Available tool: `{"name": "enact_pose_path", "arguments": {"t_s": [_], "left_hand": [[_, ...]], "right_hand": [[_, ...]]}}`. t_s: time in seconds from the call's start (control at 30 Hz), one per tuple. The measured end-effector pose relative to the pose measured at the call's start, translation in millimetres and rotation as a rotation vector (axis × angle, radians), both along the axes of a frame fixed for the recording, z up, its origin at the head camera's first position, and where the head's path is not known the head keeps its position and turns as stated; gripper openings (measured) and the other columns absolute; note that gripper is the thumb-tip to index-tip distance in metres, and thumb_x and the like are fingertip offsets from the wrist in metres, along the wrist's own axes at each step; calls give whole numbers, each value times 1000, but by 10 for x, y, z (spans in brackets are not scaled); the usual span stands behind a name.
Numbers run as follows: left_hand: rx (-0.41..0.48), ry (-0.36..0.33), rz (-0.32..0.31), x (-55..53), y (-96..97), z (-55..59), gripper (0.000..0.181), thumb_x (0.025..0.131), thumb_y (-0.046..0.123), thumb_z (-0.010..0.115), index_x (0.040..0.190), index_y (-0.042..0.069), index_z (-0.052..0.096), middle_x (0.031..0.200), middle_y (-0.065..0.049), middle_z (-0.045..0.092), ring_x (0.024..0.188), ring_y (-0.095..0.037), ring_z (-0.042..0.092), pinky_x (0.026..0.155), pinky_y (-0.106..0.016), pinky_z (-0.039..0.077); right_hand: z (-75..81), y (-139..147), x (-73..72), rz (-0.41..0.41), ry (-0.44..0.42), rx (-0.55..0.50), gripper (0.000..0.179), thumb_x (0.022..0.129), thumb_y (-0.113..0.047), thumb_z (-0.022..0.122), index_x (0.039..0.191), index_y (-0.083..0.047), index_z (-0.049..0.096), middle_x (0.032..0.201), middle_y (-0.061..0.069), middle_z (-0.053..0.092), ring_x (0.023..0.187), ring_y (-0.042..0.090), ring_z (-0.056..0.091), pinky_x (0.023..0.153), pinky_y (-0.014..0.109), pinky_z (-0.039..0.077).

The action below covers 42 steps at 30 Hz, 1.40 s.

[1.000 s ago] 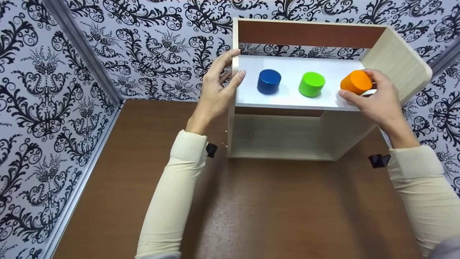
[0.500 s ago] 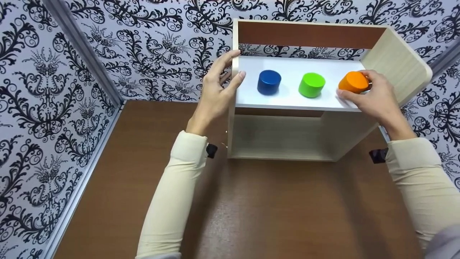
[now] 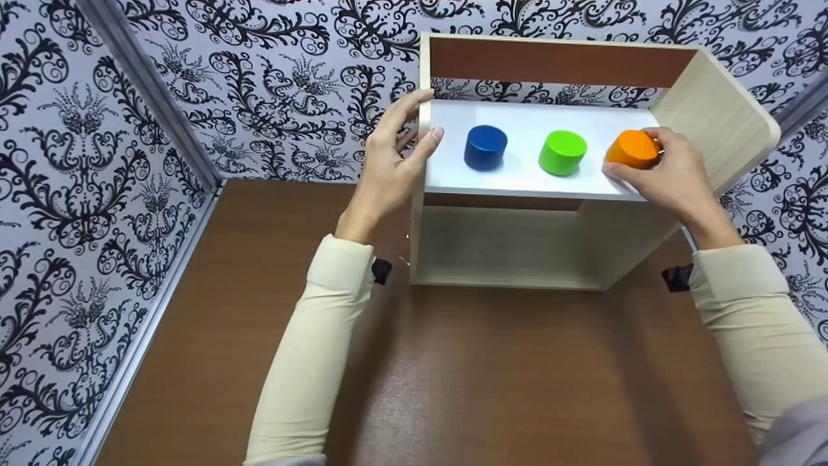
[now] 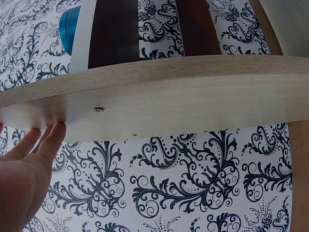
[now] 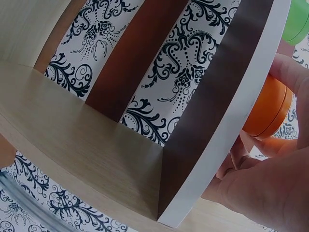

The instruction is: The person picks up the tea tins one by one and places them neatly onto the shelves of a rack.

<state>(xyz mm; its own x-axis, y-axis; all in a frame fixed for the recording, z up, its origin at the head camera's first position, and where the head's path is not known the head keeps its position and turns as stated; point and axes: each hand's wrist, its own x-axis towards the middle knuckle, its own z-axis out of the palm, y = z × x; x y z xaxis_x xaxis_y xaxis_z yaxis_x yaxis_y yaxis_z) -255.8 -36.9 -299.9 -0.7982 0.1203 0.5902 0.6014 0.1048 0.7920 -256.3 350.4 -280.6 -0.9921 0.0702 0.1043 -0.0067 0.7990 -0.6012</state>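
Observation:
On the white upper shelf (image 3: 524,178) of a small wooden shelf unit stand three short cylinders in a row. From the left they are a blue cylinder (image 3: 485,148), a green cylinder (image 3: 562,153) and an orange cylinder (image 3: 631,150). My right hand (image 3: 676,171) grips the orange one between thumb and fingers, right at the shelf top. A seam runs round it near one end in the right wrist view. My left hand (image 3: 391,158) holds the front edge of the unit's left side panel (image 4: 188,96), its fingertips against the outer face.
The shelf unit's lower compartment (image 3: 504,249) is open at the front below the white shelf. Its right side panel (image 3: 718,110) rises close beside my right hand. Brown table (image 3: 504,382) spreads in front, and a patterned wall (image 3: 278,84) stands behind.
The orange cylinder, tilted one second ago, has shifted slightly left toward the green one and stands straighter, carried by my right hand. My left hand stays in place.

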Motion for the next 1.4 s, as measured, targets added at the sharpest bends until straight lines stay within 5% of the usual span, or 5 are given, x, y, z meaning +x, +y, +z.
{"name": "enact_pose_path", "arguments": {"t_s": [1.03, 1.4], "left_hand": [[-25, 12, 9, 9, -8, -2, 50, 100, 15, 65, 146, 5, 49, 150, -6, 47, 132, -15, 49, 111, -29, 45], [-34, 7, 17, 18, -6, 6, 50, 100, 16, 65, 147, 7, 49, 152, -5, 47, 133, -14, 48, 111, -28, 45]], "right_hand": [[-9, -16, 0, 11, -21, 4, 93, 90, -45, 73, 157, 1, 28, 149, 31, 37, 130, 46, 37, 120, 59, 25], [0, 0, 94, -17, 18, 27, 96, 89, -51, 73, 159, -6, 26, 145, 30, 34, 120, 43, 40, 96, 43, 42]]}}
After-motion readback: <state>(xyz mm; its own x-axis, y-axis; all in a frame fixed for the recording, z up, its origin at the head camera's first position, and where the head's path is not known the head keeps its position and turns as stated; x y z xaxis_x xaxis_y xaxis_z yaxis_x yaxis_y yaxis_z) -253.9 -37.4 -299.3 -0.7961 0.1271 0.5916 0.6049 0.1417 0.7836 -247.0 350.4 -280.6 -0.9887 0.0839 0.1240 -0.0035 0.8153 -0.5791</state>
